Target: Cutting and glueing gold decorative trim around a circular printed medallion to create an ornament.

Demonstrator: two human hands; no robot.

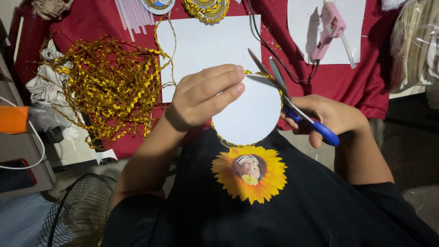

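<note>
While the left hand [203, 96] pinched a white disc [247, 112] by its edge, the right hand [331, 116] gripped open scissors [292, 107] at its gold trim [256, 73].

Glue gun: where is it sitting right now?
In the head view the pink glue gun lies at the top right on a white sheet over the red cloth, beyond the scissors in the right hand.

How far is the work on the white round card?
Done: the white disc is cut round, with gold trim showing along its lower edge. In hand: left hand holds it; right hand works open scissors at its upper right edge. Left: cannot tell.
</note>
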